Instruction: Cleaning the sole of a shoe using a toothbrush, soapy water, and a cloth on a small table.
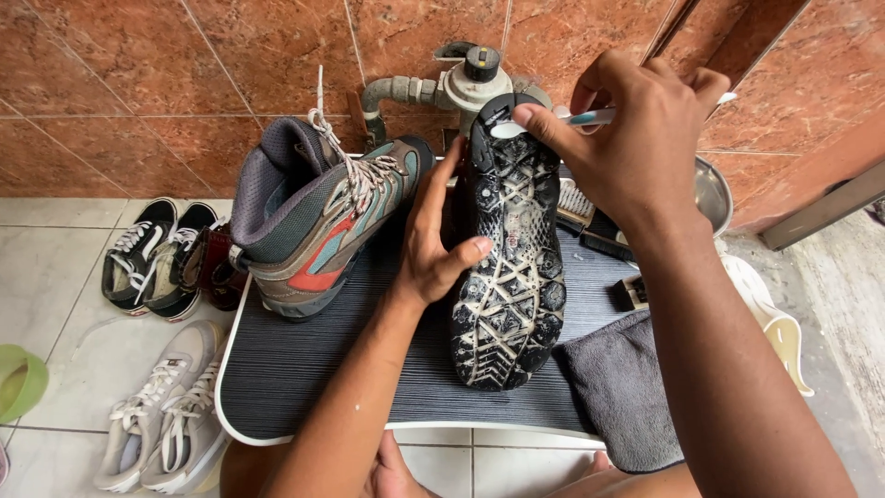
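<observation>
1. Left hand (441,242) comes up from the lower edge, forearm angled toward the wall, palm side-on against the upturned boot (510,249). The thumb lies across the muddy sole, the fingers stretch up along the boot's left side, clamped on it.
2. That boot stands nearly on end, sole facing the camera, heel down on the dark ribbed mat (304,369) and toe up by the tap (472,81).
3. Right hand (636,138) reaches in from the right, wrist bent, knuckles up. Its fingers are pinched together around a toothbrush (590,117), forefinger laid along the handle.
4. The brush head sits at the toe of the sole; the bristles look pressed to the rubber, though it's hard to be sure from here.
5. Second boot (323,217), grey with red and teal panels, stands upright on the mat just left of the held one, laces loose.
6. Grey cloth (622,387) drapes over the mat's right corner, near the right forearm.
7. A scrubbing brush (579,207) lies behind the held boot, and a metal bowl (714,194) peeks out beyond the right wrist.
8. On the floor tiles, left: black sneakers (147,254) and pale grey sneakers (166,415).
</observation>
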